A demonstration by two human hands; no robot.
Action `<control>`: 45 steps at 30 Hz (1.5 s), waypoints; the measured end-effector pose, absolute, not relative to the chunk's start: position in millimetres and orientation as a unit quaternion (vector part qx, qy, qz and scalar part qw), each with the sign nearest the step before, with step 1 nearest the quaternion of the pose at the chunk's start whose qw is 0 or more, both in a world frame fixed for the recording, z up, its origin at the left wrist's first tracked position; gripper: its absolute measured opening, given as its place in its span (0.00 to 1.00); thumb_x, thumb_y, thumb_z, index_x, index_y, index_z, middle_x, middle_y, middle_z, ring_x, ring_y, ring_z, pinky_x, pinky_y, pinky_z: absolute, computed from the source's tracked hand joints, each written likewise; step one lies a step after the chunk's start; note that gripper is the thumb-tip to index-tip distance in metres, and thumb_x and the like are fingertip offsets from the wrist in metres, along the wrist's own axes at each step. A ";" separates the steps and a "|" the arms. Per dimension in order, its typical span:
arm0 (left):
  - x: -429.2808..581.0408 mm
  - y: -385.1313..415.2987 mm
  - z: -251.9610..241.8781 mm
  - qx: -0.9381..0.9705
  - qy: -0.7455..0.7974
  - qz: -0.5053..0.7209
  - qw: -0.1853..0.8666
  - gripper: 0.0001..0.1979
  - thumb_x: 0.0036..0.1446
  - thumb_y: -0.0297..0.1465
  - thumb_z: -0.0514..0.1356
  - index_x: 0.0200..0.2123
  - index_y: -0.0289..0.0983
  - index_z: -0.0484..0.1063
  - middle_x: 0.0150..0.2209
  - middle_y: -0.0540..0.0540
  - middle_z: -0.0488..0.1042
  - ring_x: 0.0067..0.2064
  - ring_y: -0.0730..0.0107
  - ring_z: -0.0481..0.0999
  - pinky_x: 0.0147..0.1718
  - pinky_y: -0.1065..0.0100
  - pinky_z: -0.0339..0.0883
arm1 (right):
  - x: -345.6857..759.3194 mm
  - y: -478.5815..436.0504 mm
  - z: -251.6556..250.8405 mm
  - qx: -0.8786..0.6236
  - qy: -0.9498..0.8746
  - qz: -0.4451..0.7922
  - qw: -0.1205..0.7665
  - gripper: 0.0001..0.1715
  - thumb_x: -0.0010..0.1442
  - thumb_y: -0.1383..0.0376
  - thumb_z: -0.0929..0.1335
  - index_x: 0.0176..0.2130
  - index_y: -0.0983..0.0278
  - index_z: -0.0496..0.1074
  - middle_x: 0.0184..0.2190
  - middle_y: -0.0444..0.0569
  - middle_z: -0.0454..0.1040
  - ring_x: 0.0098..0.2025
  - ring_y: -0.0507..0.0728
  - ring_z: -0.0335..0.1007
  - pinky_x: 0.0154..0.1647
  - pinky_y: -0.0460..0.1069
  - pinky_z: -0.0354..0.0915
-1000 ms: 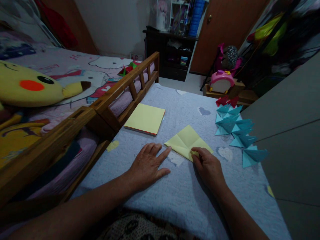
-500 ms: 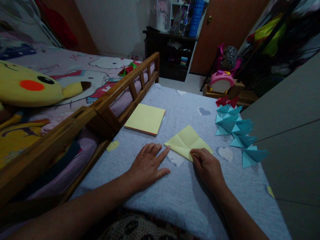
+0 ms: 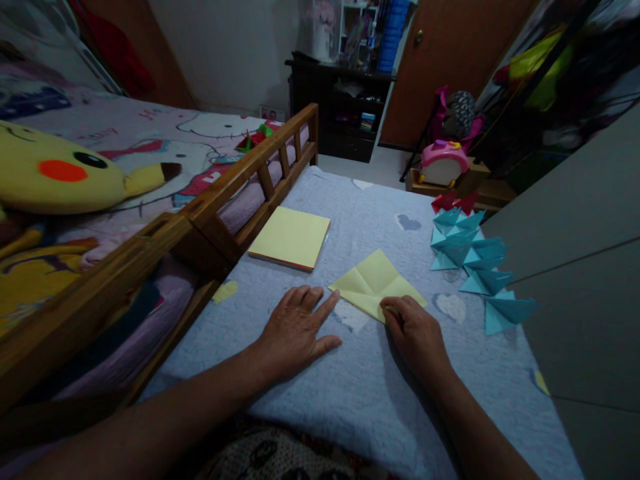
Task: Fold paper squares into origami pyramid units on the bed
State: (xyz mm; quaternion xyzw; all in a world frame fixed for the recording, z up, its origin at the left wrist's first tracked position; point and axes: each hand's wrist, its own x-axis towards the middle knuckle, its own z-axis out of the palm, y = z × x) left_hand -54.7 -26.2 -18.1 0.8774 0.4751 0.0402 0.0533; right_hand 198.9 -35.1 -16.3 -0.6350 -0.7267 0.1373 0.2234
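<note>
A yellow sheet of origami paper (image 3: 376,277) lies on the blue-grey bed cover (image 3: 350,400), creased across its middle, with a corner pointing away from me. My right hand (image 3: 413,333) pinches its near right edge between thumb and bent fingers, hiding the near corner. At the sheet's left corner rests the index fingertip of my left hand (image 3: 295,327), which lies flat with fingers spread. Beyond my left hand sits a neat stack of square paper (image 3: 291,237), yellow on top with an orange-red edge below.
Several folded turquoise paper pieces (image 3: 507,310) stand along the right side, with red ones (image 3: 453,202) behind them. A wooden rail (image 3: 225,177) borders the left, beside another bed holding a yellow plush toy (image 3: 55,170). A pale panel (image 3: 590,267) rises at right.
</note>
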 end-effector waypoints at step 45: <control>-49.0 6.4 -14.1 0.816 0.470 0.254 0.219 0.03 0.61 0.25 0.62 0.34 0.38 0.72 0.38 0.47 0.68 0.44 0.62 0.70 0.45 0.59 0.67 | 158.6 -14.6 32.9 -0.539 -0.827 0.150 0.062 0.07 0.60 0.69 0.68 0.39 0.62 0.76 0.37 0.50 0.77 0.39 0.59 0.73 0.39 0.51 0.61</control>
